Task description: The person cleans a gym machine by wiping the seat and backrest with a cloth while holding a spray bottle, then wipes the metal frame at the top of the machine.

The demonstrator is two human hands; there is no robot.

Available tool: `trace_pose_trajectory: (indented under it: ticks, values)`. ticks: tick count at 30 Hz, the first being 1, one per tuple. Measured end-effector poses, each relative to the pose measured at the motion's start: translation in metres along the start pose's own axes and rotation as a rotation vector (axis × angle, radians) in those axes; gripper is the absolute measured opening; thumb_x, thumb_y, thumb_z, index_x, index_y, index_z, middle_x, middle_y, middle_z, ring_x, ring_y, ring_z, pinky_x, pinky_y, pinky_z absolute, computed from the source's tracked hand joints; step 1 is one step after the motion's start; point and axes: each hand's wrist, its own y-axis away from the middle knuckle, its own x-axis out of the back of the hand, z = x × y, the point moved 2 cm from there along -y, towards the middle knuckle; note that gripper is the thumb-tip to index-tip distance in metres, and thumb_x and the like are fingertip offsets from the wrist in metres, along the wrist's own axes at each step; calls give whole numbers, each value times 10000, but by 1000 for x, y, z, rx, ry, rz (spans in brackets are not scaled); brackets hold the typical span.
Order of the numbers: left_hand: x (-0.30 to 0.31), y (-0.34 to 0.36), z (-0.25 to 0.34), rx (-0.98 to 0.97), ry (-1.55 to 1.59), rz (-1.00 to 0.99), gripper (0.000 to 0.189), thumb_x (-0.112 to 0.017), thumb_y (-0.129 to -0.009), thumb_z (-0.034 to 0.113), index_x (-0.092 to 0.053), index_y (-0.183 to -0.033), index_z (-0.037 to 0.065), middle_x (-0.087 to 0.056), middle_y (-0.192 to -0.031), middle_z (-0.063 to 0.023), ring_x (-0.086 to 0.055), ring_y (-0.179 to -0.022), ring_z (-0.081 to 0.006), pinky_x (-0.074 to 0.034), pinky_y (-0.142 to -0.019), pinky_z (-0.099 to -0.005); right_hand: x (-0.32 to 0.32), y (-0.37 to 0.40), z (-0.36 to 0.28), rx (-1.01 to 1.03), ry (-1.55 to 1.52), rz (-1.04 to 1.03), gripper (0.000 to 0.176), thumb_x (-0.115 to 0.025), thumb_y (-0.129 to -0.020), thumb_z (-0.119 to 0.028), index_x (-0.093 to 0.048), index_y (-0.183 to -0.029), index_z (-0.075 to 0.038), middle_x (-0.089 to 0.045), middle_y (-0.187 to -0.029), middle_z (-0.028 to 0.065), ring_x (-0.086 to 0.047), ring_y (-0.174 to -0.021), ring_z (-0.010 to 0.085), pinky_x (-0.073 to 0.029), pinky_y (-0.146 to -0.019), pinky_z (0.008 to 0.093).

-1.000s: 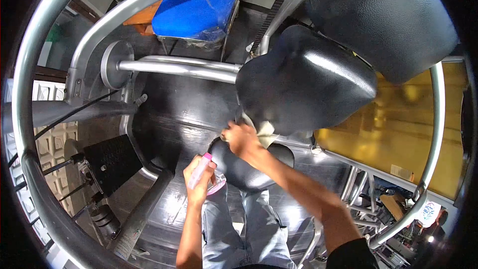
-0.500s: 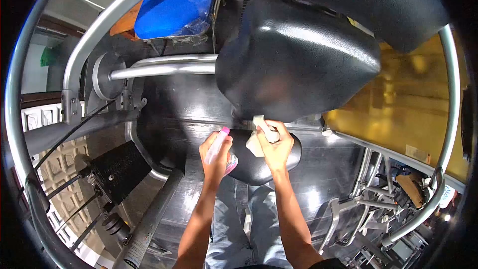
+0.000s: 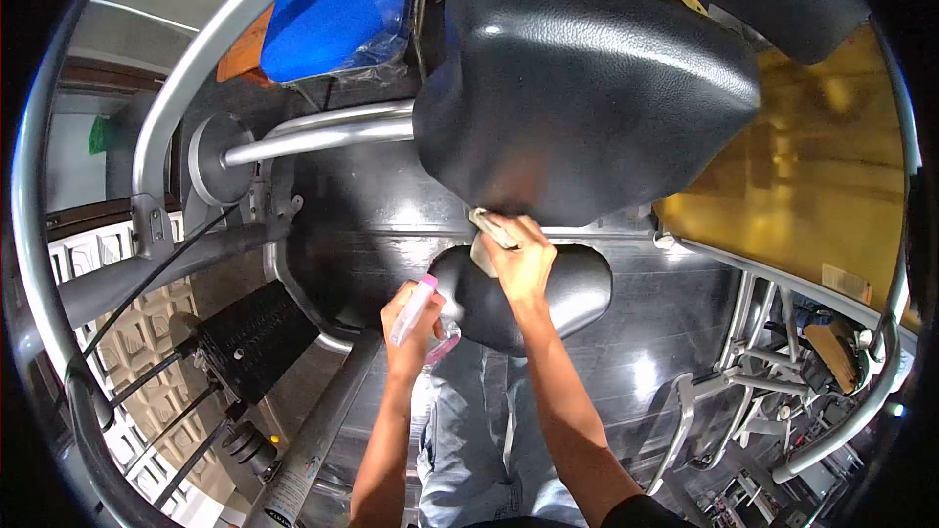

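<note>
My left hand [image 3: 403,318] is wrapped round a clear spray bottle [image 3: 416,308] with a pink nozzle tip and pink at its base. A pale cloth [image 3: 482,250] is bunched in my right hand [image 3: 525,256], its top end sticking out past the fingers at the lower edge of the large black padded seat [image 3: 587,108]. Below that hand lies a smaller black pad [image 3: 577,298], partly covered by my right wrist and the cloth.
Grey metal tubes [image 3: 333,132] of a gym machine frame the left side, with a weight stack [image 3: 254,342] below. At the upper left stands a blue chair [image 3: 342,15] in plastic wrap. A yellow panel [image 3: 812,176] and more metal frames [image 3: 753,381] are on the right.
My right hand has moved slightly left and up with the cloth. The left hand with the bottle has shifted slightly left and down, and the whole view has shifted a little.
</note>
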Motion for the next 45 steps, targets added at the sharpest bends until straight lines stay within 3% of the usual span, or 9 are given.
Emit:
trace_pose_trajectory:
  ticks: [6, 10, 12, 20, 26, 31, 36, 39, 45]
  values:
    - [-7, 0, 4, -6, 41, 16, 181, -662, -846, 206, -620, -804, 35, -539, -653, -14, -498, -467, -101, -340, -461, -248, 27, -22, -34, 210, -50, 143, 302, -803, -667, -67, -749, -961, -106, -699, -855, 56, -648, -734, 216, -528, -676, 333]
    - [-14, 0, 4, -23, 23, -16, 166, -660, -848, 190, -614, -813, 35, -547, -662, -17, -496, -471, -97, -335, -458, -244, 22, -21, -25, 176, -43, 124, 241, -801, -675, -78, -725, -902, -97, -663, -792, 44, -647, -716, 218, -524, -641, 347]
    - [-18, 2, 4, -55, 72, -48, 87, -630, -868, 60, -602, -796, 20, -513, -634, 1, -474, -486, -55, -393, -466, -223, 18, -13, -6, 200, -23, 94, 232, -806, -661, -89, -707, -869, -105, -634, -775, 40, -646, -708, 229, -526, -634, 363]
    - [-25, 2, 7, -47, 95, -90, 90, -618, -861, 80, -595, -800, 17, -513, -633, 4, -483, -507, -57, -392, -472, -229, 49, -25, -4, 100, 106, -2, 256, -814, -639, -102, -716, -873, -133, -631, -803, 24, -644, -754, 218, -534, -659, 359]
    - [-34, 1, 11, -53, 76, -91, 79, -617, -842, 86, -599, -817, 13, -519, -649, -4, -486, -510, -68, -395, -483, -235, 56, -39, -19, 376, -38, 110, 323, -824, -609, -79, -724, -912, -129, -630, -810, -3, -620, -735, 186, -528, -639, 340]
    - [-41, 2, 16, -8, 65, -88, 102, -636, -850, 108, -608, -838, 10, -529, -664, -5, -488, -513, -71, -398, -486, -236, 50, -18, 24, 262, 206, 19, 380, -802, -646, -133, -720, -992, -269, -540, -801, -26, -602, -742, 158, -551, -641, 336]
    - [-43, 3, 16, -15, 65, -68, 132, -660, -868, 136, -616, -858, 12, -549, -667, -11, -503, -515, -78, -396, -484, -233, 63, -19, 36, 187, 246, -22, 334, -796, -677, -165, -723, -988, -258, -557, -789, -25, -610, -731, 178, -548, -627, 339]
    - [-43, 3, 13, -13, 43, -64, 133, -669, -862, 133, -615, -861, 12, -563, -679, -17, -513, -507, -82, -401, -483, -234, 77, -32, 18, 281, 52, 159, 321, -820, -628, -101, -724, -927, -165, -593, -757, 8, -604, -666, 205, -518, -579, 339]
    - [-55, -1, 4, -59, 60, -83, 117, -680, -860, 121, -617, -860, 22, -559, -660, -11, -512, -495, -82, -408, -482, -239, 74, -39, 10, 375, 55, 80, 285, -820, -599, -83, -698, -852, -132, -593, -763, -2, -585, -686, 193, -507, -584, 338]
